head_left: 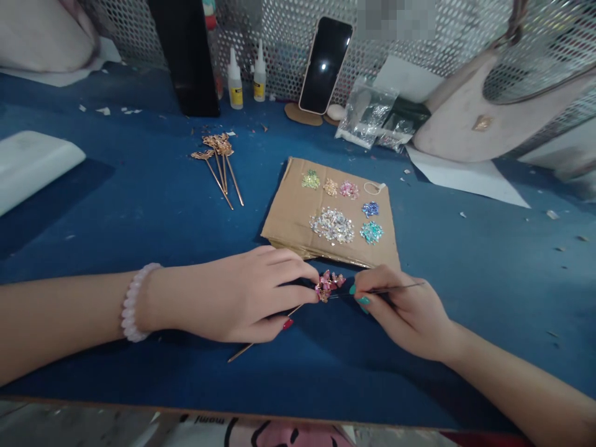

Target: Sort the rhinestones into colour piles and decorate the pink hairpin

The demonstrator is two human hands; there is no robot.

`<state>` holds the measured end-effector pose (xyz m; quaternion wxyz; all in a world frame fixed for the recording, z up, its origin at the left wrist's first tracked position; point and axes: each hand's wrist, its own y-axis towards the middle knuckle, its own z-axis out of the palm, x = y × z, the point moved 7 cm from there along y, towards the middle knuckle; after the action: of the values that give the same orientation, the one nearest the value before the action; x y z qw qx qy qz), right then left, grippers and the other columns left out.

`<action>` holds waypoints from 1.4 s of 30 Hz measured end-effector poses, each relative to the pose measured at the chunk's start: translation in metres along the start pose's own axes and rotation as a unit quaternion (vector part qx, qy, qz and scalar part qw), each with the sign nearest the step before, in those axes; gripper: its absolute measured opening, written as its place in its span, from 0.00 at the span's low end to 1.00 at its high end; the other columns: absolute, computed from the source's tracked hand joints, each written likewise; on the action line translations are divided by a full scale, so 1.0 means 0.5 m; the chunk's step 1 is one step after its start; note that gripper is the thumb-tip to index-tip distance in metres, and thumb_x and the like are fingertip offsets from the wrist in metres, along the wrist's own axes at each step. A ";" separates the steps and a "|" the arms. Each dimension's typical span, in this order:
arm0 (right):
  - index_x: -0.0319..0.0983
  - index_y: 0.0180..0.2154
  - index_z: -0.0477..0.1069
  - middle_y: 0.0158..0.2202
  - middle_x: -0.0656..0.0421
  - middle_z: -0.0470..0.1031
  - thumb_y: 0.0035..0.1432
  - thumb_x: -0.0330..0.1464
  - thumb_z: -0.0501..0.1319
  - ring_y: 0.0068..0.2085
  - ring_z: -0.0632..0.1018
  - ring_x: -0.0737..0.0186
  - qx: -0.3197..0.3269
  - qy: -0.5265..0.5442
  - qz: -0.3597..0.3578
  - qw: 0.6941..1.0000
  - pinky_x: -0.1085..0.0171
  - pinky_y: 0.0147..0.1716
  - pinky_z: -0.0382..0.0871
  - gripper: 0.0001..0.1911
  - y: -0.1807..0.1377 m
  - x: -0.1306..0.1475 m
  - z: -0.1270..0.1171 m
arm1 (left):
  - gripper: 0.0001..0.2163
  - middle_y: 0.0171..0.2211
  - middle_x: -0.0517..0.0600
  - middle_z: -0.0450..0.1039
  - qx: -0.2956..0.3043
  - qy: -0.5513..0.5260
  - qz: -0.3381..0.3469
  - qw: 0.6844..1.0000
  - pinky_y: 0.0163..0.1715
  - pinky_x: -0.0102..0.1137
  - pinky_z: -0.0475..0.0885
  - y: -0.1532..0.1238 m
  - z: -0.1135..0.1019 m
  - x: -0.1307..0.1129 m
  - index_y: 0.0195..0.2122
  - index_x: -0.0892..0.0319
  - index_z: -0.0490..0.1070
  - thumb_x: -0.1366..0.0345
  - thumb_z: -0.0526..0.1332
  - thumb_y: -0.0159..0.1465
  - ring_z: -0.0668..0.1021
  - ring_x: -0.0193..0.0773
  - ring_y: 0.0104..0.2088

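Observation:
My left hand (242, 295) pinches a gold hairpin stick with a pink flower ornament (327, 286) at its top; the stick's tail (242, 354) pokes out under my palm. My right hand (404, 307) grips thin tweezers (395, 288) whose tip touches the ornament. Both hands rest low over the blue table mat (139, 205), just in front of a cardboard sheet (288, 211) carrying small heaps of coloured rhinestones (332, 225).
Three gold hairpins (221, 158) lie left of the cardboard. At the back stand two glue bottles (246, 77), a propped phone (325, 65), plastic bags (372, 115) and a pink handbag (488, 118). A white pad (28, 164) sits at far left.

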<state>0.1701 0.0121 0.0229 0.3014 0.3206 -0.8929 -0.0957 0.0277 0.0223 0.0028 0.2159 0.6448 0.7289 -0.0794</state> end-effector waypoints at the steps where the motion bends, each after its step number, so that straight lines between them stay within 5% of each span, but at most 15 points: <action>1: 0.41 0.30 0.64 0.22 0.62 0.73 0.56 0.24 0.52 0.21 0.75 0.69 0.001 0.004 0.005 1.000 0.72 0.20 0.68 0.07 -0.001 -0.002 0.000 | 0.15 0.54 0.61 0.64 -0.001 0.000 0.001 1.000 0.52 0.42 0.63 0.000 -0.001 0.000 0.53 0.64 0.65 0.69 0.52 0.66 0.66 0.48 0.53; 8: 0.41 0.32 0.65 0.23 0.63 0.71 0.58 0.26 0.55 0.21 0.71 0.70 -0.033 0.076 0.034 0.996 0.70 0.20 0.66 0.05 -0.009 -0.028 -0.008 | 0.16 0.53 0.60 0.66 -0.012 -0.013 0.009 1.000 0.52 0.42 0.64 0.001 -0.005 -0.002 0.53 0.66 0.63 0.71 0.51 0.65 0.67 0.48 0.52; 13: 0.40 0.30 0.67 0.29 0.58 0.70 0.61 0.31 0.54 0.31 0.73 0.64 -0.048 0.084 -0.034 0.995 0.63 0.30 0.70 0.07 0.001 -0.017 -0.024 | 0.16 0.52 0.60 0.66 -0.025 -0.028 0.009 0.999 0.52 0.40 0.64 0.000 -0.006 -0.002 0.54 0.64 0.62 0.70 0.52 0.65 0.67 0.46 0.52; 16: 0.41 0.32 0.66 0.34 0.56 0.73 0.62 0.31 0.54 0.36 0.76 0.62 -0.022 0.119 -0.016 0.993 0.61 0.35 0.72 0.06 0.005 -0.020 -0.022 | 0.16 0.52 0.60 0.67 -0.033 -0.029 0.013 0.999 0.52 0.40 0.65 0.001 -0.007 -0.002 0.54 0.64 0.62 0.71 0.52 0.64 0.68 0.46 0.52; 19: 0.43 0.39 0.64 0.29 0.61 0.74 0.63 0.29 0.53 0.32 0.77 0.65 -0.009 0.213 0.037 0.976 0.63 0.32 0.73 0.05 0.000 -0.034 -0.015 | 0.17 0.52 0.60 0.67 -0.045 -0.025 0.019 0.999 0.52 0.39 0.64 0.001 -0.010 -0.004 0.54 0.66 0.62 0.73 0.51 0.64 0.68 0.46 0.52; 23: 0.48 0.56 0.52 0.23 0.67 0.72 0.62 0.27 0.54 0.22 0.75 0.68 -0.043 0.275 0.075 0.958 0.68 0.23 0.72 0.23 -0.008 -0.049 -0.022 | 0.17 0.51 0.60 0.68 -0.046 -0.026 0.017 0.998 0.54 0.39 0.63 0.001 -0.011 -0.005 0.55 0.67 0.62 0.74 0.50 0.64 0.67 0.45 0.52; 26: 0.46 0.52 0.61 0.25 0.64 0.75 0.62 0.29 0.56 0.23 0.76 0.68 -0.053 0.253 0.076 0.963 0.68 0.23 0.73 0.17 -0.013 -0.053 -0.033 | 0.18 0.51 0.60 0.68 -0.047 -0.029 0.016 0.998 0.53 0.40 0.64 0.002 -0.012 -0.006 0.55 0.66 0.62 0.75 0.50 0.63 0.68 0.45 0.52; 30: 0.40 0.42 0.71 0.32 0.55 0.78 0.64 0.36 0.52 0.28 0.79 0.63 -0.031 0.317 0.083 0.944 0.63 0.27 0.76 0.11 -0.014 -0.052 -0.035 | 0.18 0.51 0.60 0.68 -0.043 -0.032 0.016 0.998 0.53 0.40 0.64 0.000 -0.010 -0.005 0.55 0.65 0.61 0.74 0.50 0.63 0.68 0.46 0.52; 36: 0.43 0.47 0.67 0.37 0.57 0.78 0.60 0.30 0.57 0.34 0.79 0.66 0.062 0.427 0.092 0.897 0.66 0.31 0.75 0.13 -0.007 -0.039 -0.012 | 0.18 0.52 0.59 0.67 -0.035 -0.024 0.013 0.999 0.54 0.39 0.63 -0.002 -0.007 -0.003 0.55 0.66 0.61 0.74 0.50 0.63 0.67 0.45 0.52; 42: 0.43 0.51 0.68 0.43 0.54 0.78 0.62 0.41 0.54 0.41 0.78 0.62 0.141 0.514 0.108 0.839 0.62 0.41 0.72 0.18 -0.009 -0.033 0.002 | 0.18 0.52 0.59 0.67 -0.028 -0.022 0.012 0.999 0.53 0.39 0.63 0.001 -0.005 -0.001 0.55 0.67 0.61 0.73 0.50 0.63 0.67 0.45 0.52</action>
<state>0.1820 0.0190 0.0123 0.6769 0.2644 -0.6424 0.2432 0.0274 0.0231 0.0053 0.2508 0.6455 0.7179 -0.0710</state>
